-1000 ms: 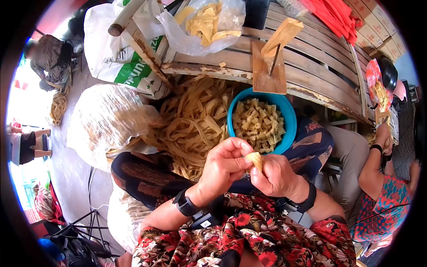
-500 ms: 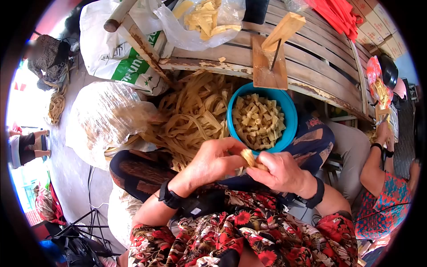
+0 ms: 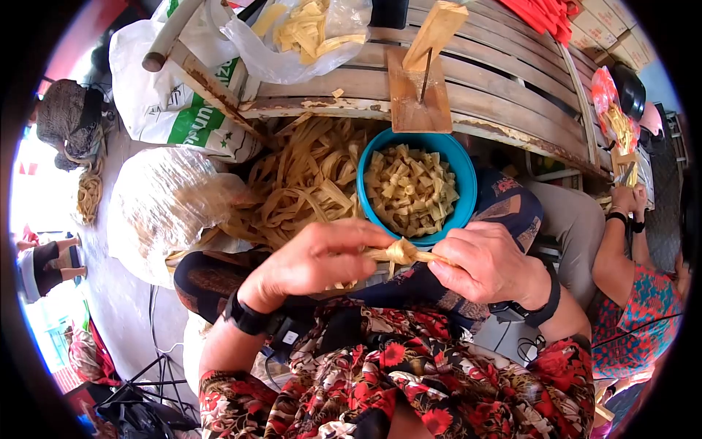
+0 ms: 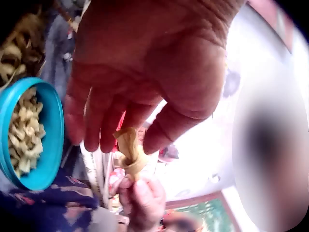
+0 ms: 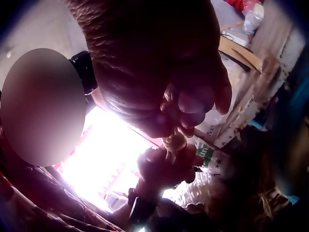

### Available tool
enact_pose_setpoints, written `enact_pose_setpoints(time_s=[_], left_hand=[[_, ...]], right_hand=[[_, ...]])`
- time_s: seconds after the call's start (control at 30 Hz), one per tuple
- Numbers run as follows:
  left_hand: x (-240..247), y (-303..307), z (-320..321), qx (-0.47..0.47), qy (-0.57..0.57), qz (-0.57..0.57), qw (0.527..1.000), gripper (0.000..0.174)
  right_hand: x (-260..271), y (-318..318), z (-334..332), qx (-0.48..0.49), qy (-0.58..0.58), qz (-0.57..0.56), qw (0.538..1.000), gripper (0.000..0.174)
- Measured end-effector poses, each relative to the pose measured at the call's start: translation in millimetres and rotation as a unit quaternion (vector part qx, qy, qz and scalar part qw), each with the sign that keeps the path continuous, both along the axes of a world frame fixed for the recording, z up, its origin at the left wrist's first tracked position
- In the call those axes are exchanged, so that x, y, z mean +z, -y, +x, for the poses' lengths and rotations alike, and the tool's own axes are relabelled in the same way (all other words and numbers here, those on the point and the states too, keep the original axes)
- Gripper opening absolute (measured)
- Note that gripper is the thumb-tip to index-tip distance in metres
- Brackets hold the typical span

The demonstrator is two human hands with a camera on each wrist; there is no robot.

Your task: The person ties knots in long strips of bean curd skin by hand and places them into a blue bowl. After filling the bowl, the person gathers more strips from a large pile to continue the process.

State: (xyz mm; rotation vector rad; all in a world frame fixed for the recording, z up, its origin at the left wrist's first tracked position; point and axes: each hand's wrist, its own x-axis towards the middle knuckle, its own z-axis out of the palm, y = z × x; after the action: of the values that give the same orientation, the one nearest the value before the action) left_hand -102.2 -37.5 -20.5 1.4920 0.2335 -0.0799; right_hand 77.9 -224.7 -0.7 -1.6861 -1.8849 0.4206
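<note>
A pale yellow strip with a knot in it (image 3: 401,252) lies between both hands, level with the near rim of a blue tub (image 3: 470,192). The right hand (image 3: 488,265) pinches one end between thumb and curled fingers. The left hand (image 3: 314,257) is at the other end with loosely extended fingers. In the left wrist view, the strip's flared end (image 4: 127,139) shows between the thumb and fingers of the left hand (image 4: 149,72), with the thumb tip beside the knot; contact is unclear. Many short folded pieces (image 3: 409,192) fill much of the tub.
Long loose strips (image 3: 303,179) lie left of the tub, beside a plastic-wrapped bundle (image 3: 164,212). A slatted bench (image 3: 504,88) behind holds a wooden stand with a metal rod (image 3: 420,95) and a bag of yellow pieces (image 3: 307,33). Another person works at the right.
The left hand has moved left and its fingers have loosened. The strip, earlier bunched between the fingertips, now stretches out with its knot in plain view. The head view has shifted slightly.
</note>
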Motion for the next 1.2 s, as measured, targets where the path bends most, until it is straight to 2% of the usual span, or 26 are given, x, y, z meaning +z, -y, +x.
enact_pose_setpoints(time_s=[0.07,0.1,0.2,0.27,0.33,0.37,0.4,0.47,0.53,0.6,0.67,0.7,0.73,0.8,0.87,0.9,0.93,1.0,1.03,1.1,1.2], left_hand=[[3,-9,9,0.004,-0.039,-0.128,0.991,0.045],[10,-9,20,-0.01,-0.147,-0.174,0.974,0.061],[15,-2,40,-0.099,-0.199,-0.199,0.954,0.045],[9,7,44,-0.089,-0.206,-0.322,0.92,0.037],[14,6,47,-0.11,-0.237,-0.284,0.922,0.033],[14,7,48,-0.13,-0.215,-0.278,0.927,0.03],[15,6,49,-0.172,-0.227,-0.195,0.939,0.029],[15,11,39,-0.218,-0.024,-0.054,0.974,0.027],[37,5,34,-0.257,-0.075,-0.013,0.963,0.025],[31,1,34,-0.281,-0.094,-0.001,0.955,0.025],[17,-9,47,-0.249,-0.047,-0.017,0.967,0.024],[13,-17,57,-0.249,-0.075,0.004,0.965,0.024],[7,-20,65,-0.229,-0.078,-0.003,0.97,0.024],[14,-35,91,-0.204,-0.159,0.022,0.966,0.024],[11,-49,121,-0.112,-0.198,0.02,0.974,0.023],[-1,-55,131,-0.059,-0.13,0.084,0.986,0.021],[-11,-61,142,-0.007,-0.06,0.146,0.988,0.02],[-17,-70,164,0.069,-0.094,0.119,0.986,0.017],[-30,-71,172,0.121,-0.065,0.126,0.982,0.019],[-35,-71,187,0.161,-0.059,0.222,0.96,0.02],[-55,-73,203,0.208,-0.014,0.347,0.914,0.026]], right_hand=[[6,-4,2,0.003,0.029,0.027,0.999,0.014],[7,-7,3,0.006,0.043,0.036,0.998,0.014],[9,-12,5,0.013,0.07,0.05,0.996,0.014],[10,-13,10,0.008,0.075,0.049,0.996,0.014],[10,-10,14,0.029,0.07,0.021,0.997,0.014],[10,-9,18,0.04,0.069,0.009,0.997,0.014],[12,-9,20,0.067,0.064,0.017,0.996,0.013],[9,-1,26,0.114,0.028,0.059,0.991,0.012],[8,6,32,0.155,-0.022,0.111,0.981,0.013],[5,17,33,0.137,-0.077,0.007,0.987,0.013],[-4,4,45,0.132,-0.052,0.04,0.989,0.012],[-9,-1,51,0.133,-0.043,0.053,0.989,0.011],[-13,-6,59,0.105,-0.099,0.005,0.99,0.013],[-16,-18,78,0.045,-0.094,-0.073,0.992,0.015],[-21,-37,98,-0.076,-0.175,-0.145,0.971,0.017],[-26,-47,107,-0.112,-0.188,-0.154,0.964,0.018],[-31,-58,116,-0.126,-0.163,-0.14,0.969,0.019],[-32,-80,129,-0.192,-0.158,-0.156,0.956,0.019],[-39,-86,133,-0.211,-0.122,-0.122,0.962,0.019],[-57,-97,139,-0.243,-0.05,-0.054,0.967,0.019],[-68,-110,143,-0.286,-0.012,-0.016,0.958,0.019]])
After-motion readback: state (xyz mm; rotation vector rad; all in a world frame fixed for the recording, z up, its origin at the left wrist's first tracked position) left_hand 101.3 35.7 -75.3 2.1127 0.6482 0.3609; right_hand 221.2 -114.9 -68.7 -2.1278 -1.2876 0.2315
